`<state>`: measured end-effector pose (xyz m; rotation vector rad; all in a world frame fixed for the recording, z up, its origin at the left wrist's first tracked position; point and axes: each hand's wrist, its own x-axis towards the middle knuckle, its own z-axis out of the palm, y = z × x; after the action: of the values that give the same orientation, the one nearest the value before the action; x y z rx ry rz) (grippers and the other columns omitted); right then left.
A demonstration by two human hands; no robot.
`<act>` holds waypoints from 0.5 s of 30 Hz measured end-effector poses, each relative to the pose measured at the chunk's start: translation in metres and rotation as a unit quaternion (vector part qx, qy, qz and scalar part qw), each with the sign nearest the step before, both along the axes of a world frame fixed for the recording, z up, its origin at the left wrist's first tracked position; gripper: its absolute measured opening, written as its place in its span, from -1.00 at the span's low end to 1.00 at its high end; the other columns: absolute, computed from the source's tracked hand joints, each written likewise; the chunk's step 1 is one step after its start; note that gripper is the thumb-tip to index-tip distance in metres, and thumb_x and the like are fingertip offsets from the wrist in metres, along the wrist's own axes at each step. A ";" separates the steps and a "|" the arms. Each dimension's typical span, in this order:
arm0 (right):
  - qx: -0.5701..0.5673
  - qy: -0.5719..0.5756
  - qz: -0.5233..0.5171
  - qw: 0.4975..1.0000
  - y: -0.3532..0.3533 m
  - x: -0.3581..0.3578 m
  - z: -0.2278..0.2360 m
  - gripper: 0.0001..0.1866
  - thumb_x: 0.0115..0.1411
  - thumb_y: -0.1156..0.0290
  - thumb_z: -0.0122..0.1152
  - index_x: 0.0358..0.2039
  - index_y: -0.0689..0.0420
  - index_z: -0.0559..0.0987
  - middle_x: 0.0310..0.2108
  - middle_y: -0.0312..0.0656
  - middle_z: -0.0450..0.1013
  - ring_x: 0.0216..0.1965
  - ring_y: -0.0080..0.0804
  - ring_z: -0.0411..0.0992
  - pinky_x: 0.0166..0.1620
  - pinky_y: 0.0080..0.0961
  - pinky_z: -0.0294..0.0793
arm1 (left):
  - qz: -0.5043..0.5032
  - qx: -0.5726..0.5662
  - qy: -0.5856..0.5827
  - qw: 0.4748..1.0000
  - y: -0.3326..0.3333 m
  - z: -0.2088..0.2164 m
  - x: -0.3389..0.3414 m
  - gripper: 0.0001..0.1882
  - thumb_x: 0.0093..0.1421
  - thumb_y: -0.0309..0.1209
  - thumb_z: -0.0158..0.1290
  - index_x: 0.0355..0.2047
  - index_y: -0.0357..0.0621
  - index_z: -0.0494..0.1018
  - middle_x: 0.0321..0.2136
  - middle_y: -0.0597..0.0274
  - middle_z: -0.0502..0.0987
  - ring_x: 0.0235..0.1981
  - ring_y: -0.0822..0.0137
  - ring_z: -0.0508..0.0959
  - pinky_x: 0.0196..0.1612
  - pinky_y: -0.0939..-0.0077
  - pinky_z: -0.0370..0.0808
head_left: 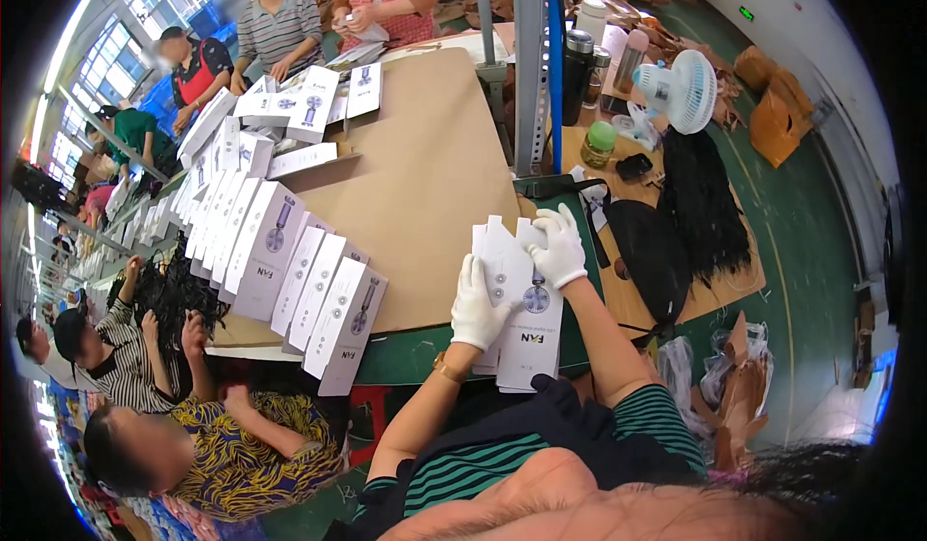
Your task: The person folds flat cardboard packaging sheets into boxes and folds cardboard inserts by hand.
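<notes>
White card lies under both your gloved hands: overlapping cartons (pixel 541 338), flat by their look, at the near edge of the worktop (pixel 415 356). Your left hand (pixel 480 305) lays its fingers straight along their left side, thumb apart; your right hand (pixel 558 245) curls its fingers over the upper right, though I cannot tell whether they grip or only press.

The near ends seem to pass the worktop's edge, so heavy pressure there could tip or crease them. Smooth gloves on smooth card might also let one layer slide off another, and a careless push could bend the upright tabs. To your left, the leaning row of boxes (pixel 346 324) could topple if your elbow knocked its front one.

Those boxes hide whatever they hold. Right of you stand a green-lidded jar (pixel 599 145) and a dark flask (pixel 576 73), contents unclear, beside a black bag (pixel 649 261).
</notes>
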<state>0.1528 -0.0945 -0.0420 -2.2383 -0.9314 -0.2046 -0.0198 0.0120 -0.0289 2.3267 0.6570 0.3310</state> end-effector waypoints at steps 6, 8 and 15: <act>0.183 -0.081 0.067 0.978 0.012 -0.007 0.072 -0.84 -0.10 0.53 0.36 -0.52 0.10 0.51 -0.29 -0.25 0.51 0.00 -0.04 0.40 0.01 -0.21 0.42 | 0.020 0.067 -0.045 0.997 -0.003 0.021 -0.008 0.09 -0.17 -0.14 0.40 0.25 -0.42 0.06 0.20 -0.17 0.22 0.21 -0.08 0.27 0.17 0.17 0.35; 0.224 -0.096 0.131 0.961 0.016 -0.023 0.109 -0.83 -0.11 0.56 0.35 -0.52 0.12 0.50 -0.30 -0.22 0.51 -0.04 -0.03 0.42 0.01 -0.20 0.41 | 0.076 0.078 -0.077 0.991 -0.008 0.058 -0.013 0.14 -0.23 -0.16 0.44 0.24 -0.43 0.06 0.11 -0.13 0.31 0.15 -0.06 0.33 0.14 0.19 0.38; 0.319 -0.157 0.286 0.890 0.043 -0.087 0.187 -0.56 0.02 0.29 0.40 -0.13 0.20 0.48 0.02 -0.02 0.41 0.21 0.07 0.24 0.29 0.00 0.09 | -0.041 -0.090 -0.253 0.963 0.016 0.142 -0.066 -0.45 0.00 -0.61 0.20 0.06 -0.33 0.40 -0.19 -0.04 0.56 -0.18 0.08 0.60 -0.08 0.35 0.51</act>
<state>0.0661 -0.0518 0.1455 -1.2822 -1.4093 -0.5224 -0.0853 0.0280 0.1127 1.9744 0.3207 0.7616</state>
